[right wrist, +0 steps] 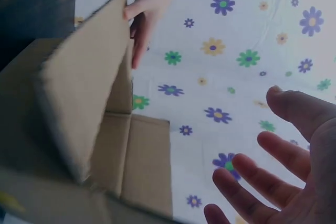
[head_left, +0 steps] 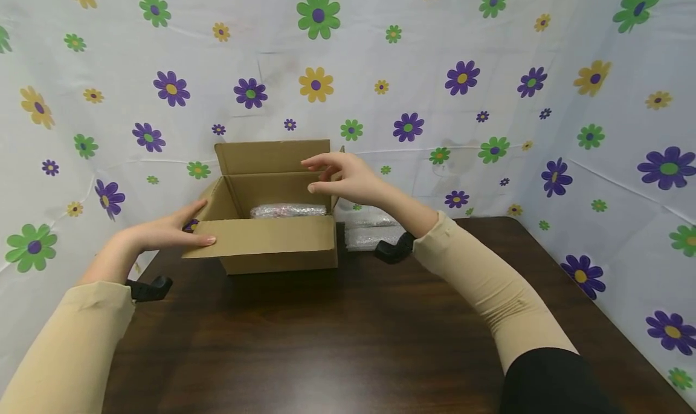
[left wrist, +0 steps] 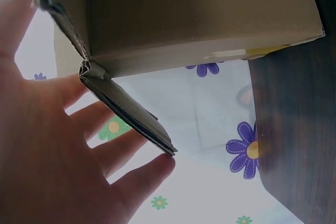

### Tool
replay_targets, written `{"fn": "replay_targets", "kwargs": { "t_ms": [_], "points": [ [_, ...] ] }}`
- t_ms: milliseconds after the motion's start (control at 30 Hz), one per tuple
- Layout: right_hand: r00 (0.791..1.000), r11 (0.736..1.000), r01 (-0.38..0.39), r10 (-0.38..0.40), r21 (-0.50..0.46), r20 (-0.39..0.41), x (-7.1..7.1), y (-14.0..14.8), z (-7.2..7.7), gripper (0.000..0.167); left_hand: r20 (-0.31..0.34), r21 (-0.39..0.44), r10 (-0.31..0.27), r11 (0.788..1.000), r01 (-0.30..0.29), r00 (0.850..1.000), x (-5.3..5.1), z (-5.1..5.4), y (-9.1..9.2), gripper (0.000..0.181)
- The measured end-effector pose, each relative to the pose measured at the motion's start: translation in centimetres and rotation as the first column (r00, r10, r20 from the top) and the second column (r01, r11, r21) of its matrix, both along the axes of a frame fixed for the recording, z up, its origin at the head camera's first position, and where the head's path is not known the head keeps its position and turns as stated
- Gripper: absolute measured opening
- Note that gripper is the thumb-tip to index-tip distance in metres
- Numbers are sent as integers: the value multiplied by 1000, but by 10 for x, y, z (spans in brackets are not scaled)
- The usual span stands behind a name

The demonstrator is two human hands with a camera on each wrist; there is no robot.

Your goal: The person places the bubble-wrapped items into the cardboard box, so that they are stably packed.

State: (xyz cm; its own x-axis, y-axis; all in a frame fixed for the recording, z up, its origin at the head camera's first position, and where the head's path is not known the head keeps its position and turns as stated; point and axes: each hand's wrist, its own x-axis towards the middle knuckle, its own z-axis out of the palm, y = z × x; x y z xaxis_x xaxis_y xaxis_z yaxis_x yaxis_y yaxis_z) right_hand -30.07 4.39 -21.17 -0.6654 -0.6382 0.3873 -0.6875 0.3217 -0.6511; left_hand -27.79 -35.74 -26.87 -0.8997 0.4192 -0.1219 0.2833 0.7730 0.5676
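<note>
A cardboard box (head_left: pixel 283 263) stands on the table with its top flaps apart, the front one folded forward and the back one upright. Inside lies a bubble-wrapped bundle (head_left: pixel 288 210). At the box's left side is my left hand (head_left: pixel 163 229), its thumb by the front flap's corner. In the left wrist view, its spread, fairly straight fingers touch the outside of the left side flap (left wrist: pixel 131 111). My right hand (head_left: pixel 350 177) hovers above the box's right side, fingers loosely bent, holding nothing. In the right wrist view, this hand is apart from the cardboard.
Beside the box on the right, bubble-wrapped packs (head_left: pixel 370 236) lie near the back of the dark wooden table (head_left: pixel 348 335). A flower-print cloth (head_left: pixel 424 27) hangs behind and at both sides. Each wrist wears a black camera mount (head_left: pixel 394 249).
</note>
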Motion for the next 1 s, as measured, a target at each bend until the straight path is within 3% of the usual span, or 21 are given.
{"fn": "replay_targets", "kwargs": {
  "t_ms": [167, 267, 600, 833, 1000],
  "points": [
    [1000, 1000, -7, 6, -13, -30, 12, 39, -23, 47, 11, -11, 0, 1000, 0, 1000, 1, -2, 2, 101],
    [999, 1000, 16, -16, -9, -31, 11, 62, -42, 46, 15, -11, -5, 1000, 5, 1000, 1, -2, 2, 101],
    [987, 988, 153, -151, -21, 59, -21, 121, -104, 46, 37, -12, 2, 1000, -1, 999, 4, -5, -1, 101],
    [976, 975, 213, -215, 58, 35, -40, 148, -143, 53, 31, -23, 7, 1000, -6, 999, 3, -2, 0, 100],
    [965, 957, 261, -264, 126, 7, -47, 157, -163, 61, 23, -15, 0, 1000, 1, 1000, 3, 2, 1, 101]
  ]
}}
